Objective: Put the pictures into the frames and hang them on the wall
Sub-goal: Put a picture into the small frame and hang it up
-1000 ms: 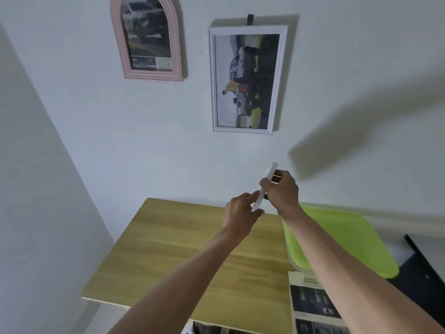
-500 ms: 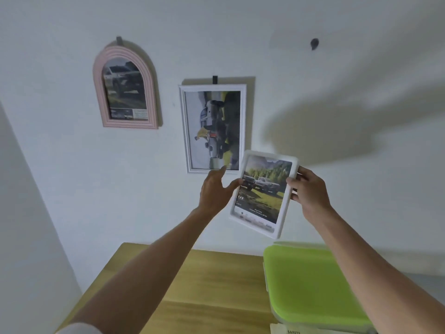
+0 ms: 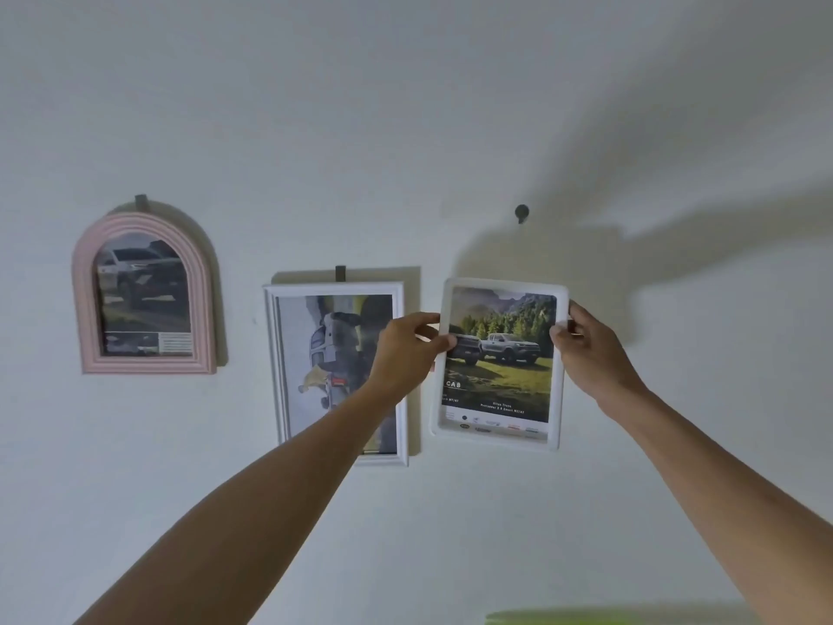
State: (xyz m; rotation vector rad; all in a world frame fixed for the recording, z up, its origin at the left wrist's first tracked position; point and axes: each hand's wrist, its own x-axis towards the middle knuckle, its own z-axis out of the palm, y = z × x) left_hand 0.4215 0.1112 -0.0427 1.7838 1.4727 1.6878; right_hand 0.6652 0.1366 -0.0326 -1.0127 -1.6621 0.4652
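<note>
Nearest the camera, a blurry sliver of green lid (image 3: 608,618) peeks in at the bottom edge. Above that, two bare forearms reach up toward the wall. The left hand (image 3: 403,354) pinches the left edge of a white rounded-corner frame (image 3: 499,437), thumb on the front and fingers curled behind it. The right hand (image 3: 590,351) clamps the right edge the same way. The frame sits upright with a photo of two pickup trucks on grass in it, held up close to the white wall (image 3: 405,106), just below a dark round hook (image 3: 521,212). Can't tell if it's touching the wall. Already hanging to the left: a white rectangular frame (image 3: 270,367) right beside it, then a pink arched frame (image 3: 144,365) further over.
</note>
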